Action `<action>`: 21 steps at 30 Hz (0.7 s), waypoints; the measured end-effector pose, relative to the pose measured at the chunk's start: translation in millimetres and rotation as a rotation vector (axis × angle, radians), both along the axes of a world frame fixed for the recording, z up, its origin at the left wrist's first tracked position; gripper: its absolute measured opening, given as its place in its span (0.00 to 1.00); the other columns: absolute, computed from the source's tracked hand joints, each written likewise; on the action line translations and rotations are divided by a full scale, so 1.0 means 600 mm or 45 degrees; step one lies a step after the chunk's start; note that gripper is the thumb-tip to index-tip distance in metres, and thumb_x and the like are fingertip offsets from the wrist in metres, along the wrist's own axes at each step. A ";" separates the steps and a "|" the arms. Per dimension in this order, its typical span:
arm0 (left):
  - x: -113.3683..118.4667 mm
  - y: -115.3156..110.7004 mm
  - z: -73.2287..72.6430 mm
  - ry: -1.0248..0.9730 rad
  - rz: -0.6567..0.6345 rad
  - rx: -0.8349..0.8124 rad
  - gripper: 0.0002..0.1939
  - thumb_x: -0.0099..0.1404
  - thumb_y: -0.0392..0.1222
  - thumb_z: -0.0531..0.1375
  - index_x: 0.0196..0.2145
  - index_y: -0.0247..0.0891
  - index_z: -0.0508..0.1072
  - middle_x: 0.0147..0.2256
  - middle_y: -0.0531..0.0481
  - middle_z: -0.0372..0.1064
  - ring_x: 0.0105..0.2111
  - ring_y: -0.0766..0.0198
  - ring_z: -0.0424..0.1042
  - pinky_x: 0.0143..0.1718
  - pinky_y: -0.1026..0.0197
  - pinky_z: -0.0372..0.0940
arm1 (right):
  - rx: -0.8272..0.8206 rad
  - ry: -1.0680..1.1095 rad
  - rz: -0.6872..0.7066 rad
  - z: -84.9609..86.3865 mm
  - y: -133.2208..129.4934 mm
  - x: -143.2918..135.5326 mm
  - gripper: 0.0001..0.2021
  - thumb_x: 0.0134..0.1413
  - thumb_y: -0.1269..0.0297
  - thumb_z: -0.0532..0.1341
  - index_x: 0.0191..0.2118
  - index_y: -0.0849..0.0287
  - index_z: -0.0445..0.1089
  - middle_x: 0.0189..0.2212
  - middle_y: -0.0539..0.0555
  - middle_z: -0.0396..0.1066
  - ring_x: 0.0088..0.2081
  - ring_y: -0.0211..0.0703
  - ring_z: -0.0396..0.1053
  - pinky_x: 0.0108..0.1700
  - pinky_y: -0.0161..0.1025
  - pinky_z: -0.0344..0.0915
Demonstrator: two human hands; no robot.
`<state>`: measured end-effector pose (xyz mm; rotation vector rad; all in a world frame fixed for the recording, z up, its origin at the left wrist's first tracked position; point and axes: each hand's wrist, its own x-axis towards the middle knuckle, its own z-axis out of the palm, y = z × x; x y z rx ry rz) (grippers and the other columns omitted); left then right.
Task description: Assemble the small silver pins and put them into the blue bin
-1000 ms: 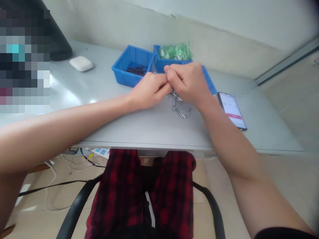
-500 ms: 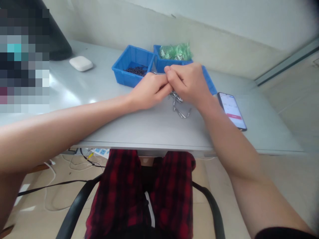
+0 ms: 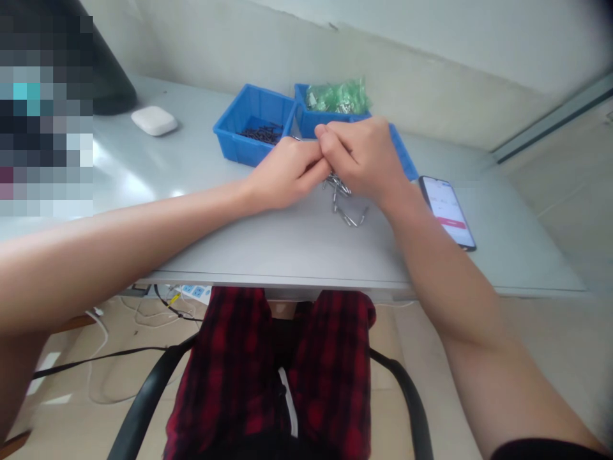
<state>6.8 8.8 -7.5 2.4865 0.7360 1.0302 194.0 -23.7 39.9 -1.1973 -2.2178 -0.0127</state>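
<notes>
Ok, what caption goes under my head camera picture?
Left hand and right hand together by shiny metal pieces on a pale desk, near blue bins and a phone.

Location: desk workspace, office or small assembly station; exact type not determinable. Indicators: grey surface (image 3: pixel 287 249), blue parts bins (image 3: pixel 242 150) holding dark screws (image 3: pixel 262 133), power strip (image 3: pixel 196 292) below, chair armrests (image 3: pixel 152 396).

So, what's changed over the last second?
Nothing visibly, apart from a slight drift of the camera view. The left hand and right hand stay together by the loose metal pieces; the blue bins and phone stay put.
</notes>
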 end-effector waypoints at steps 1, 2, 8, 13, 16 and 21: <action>0.000 0.000 0.000 0.008 0.006 -0.001 0.20 0.80 0.47 0.53 0.28 0.44 0.69 0.24 0.49 0.69 0.32 0.57 0.75 0.44 0.54 0.72 | 0.000 0.003 0.008 0.000 0.000 0.000 0.25 0.77 0.47 0.52 0.26 0.49 0.47 0.20 0.52 0.53 0.28 0.53 0.61 0.38 0.52 0.58; 0.000 0.001 -0.001 0.014 0.011 -0.002 0.20 0.80 0.46 0.53 0.28 0.44 0.68 0.25 0.50 0.69 0.32 0.58 0.75 0.44 0.54 0.71 | -0.006 0.002 0.006 0.001 -0.001 0.000 0.26 0.77 0.46 0.52 0.26 0.49 0.47 0.20 0.53 0.54 0.28 0.53 0.61 0.38 0.52 0.57; 0.002 0.002 -0.001 0.010 -0.013 -0.020 0.21 0.78 0.45 0.53 0.25 0.44 0.65 0.24 0.50 0.68 0.29 0.60 0.71 0.41 0.54 0.67 | -0.128 -0.016 -0.088 0.005 -0.004 -0.001 0.30 0.77 0.33 0.53 0.27 0.47 0.52 0.21 0.54 0.59 0.32 0.57 0.65 0.35 0.50 0.59; 0.001 0.001 0.001 0.019 -0.014 -0.003 0.20 0.79 0.45 0.53 0.26 0.45 0.65 0.24 0.50 0.68 0.28 0.59 0.71 0.40 0.54 0.66 | -0.043 -0.016 0.001 0.000 -0.001 0.002 0.27 0.79 0.44 0.55 0.27 0.48 0.48 0.21 0.53 0.59 0.31 0.55 0.66 0.38 0.51 0.59; 0.000 0.002 0.001 0.046 -0.009 0.004 0.20 0.79 0.46 0.53 0.26 0.45 0.65 0.23 0.50 0.69 0.27 0.61 0.70 0.39 0.54 0.66 | 0.038 -0.005 0.072 -0.004 0.003 0.003 0.25 0.79 0.53 0.54 0.27 0.48 0.46 0.21 0.52 0.57 0.28 0.53 0.65 0.39 0.52 0.58; 0.000 0.004 -0.002 0.039 -0.022 0.048 0.22 0.80 0.50 0.52 0.27 0.44 0.67 0.23 0.49 0.70 0.28 0.59 0.74 0.38 0.55 0.67 | 0.000 -0.027 0.039 -0.004 0.005 0.003 0.28 0.80 0.53 0.57 0.25 0.48 0.47 0.19 0.52 0.59 0.28 0.53 0.64 0.40 0.52 0.58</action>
